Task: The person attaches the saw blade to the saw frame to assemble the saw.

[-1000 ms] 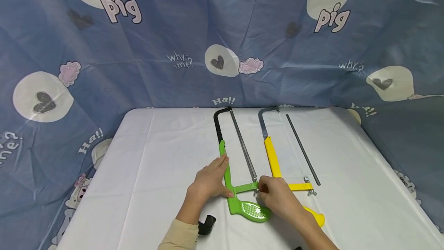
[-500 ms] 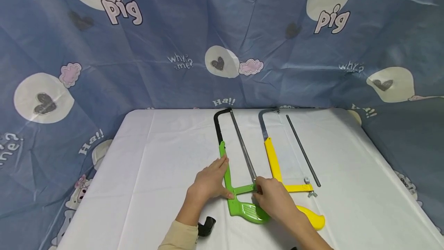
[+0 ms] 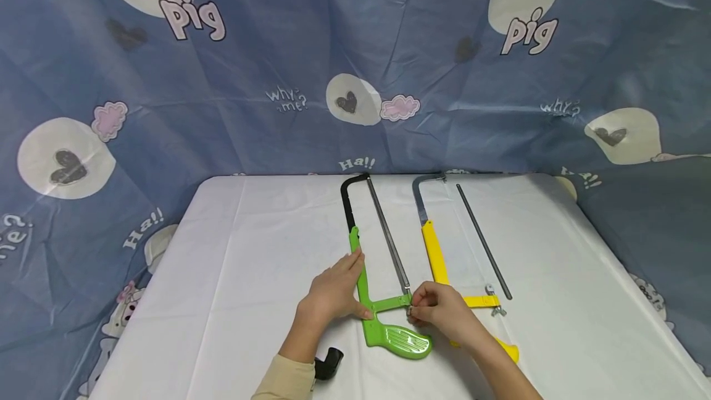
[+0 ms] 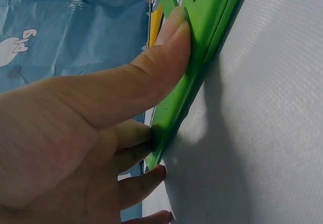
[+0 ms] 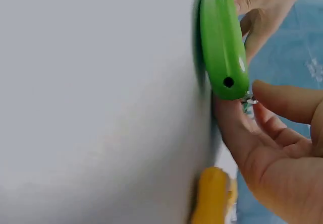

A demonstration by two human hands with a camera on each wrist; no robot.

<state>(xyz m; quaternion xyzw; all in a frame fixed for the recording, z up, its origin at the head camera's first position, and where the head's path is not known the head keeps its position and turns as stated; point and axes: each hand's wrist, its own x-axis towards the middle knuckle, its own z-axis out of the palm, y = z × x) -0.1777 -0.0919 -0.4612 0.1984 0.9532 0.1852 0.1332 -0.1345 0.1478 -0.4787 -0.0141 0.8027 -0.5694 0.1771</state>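
Note:
A hacksaw (image 3: 363,289) with a green frame and handle and a black front bow lies on the white cloth, its grey blade (image 3: 389,236) strung between the ends. My left hand (image 3: 334,290) rests on the frame, fingers extended along it and thumb (image 4: 176,37) pressing its face near the handle. At the end of the green crossbar, my right hand (image 3: 444,310) has thumb and fingertips around a small metal wing nut (image 5: 249,101), partly hidden by the fingers. The green handle (image 5: 222,42) sits just beside them.
Right of the green saw lies a yellow hacksaw frame (image 3: 436,252) without a blade fitted, partly behind my right forearm. A loose blade (image 3: 484,241) lies beside it. A black curved object (image 3: 329,363) is near my left wrist. A blue printed curtain (image 3: 355,48) hangs behind the table.
My right hand closed in on the wing nut at the crossbar's end, then its fingers shifted slightly right around it. The left hand and the saw stay in place.

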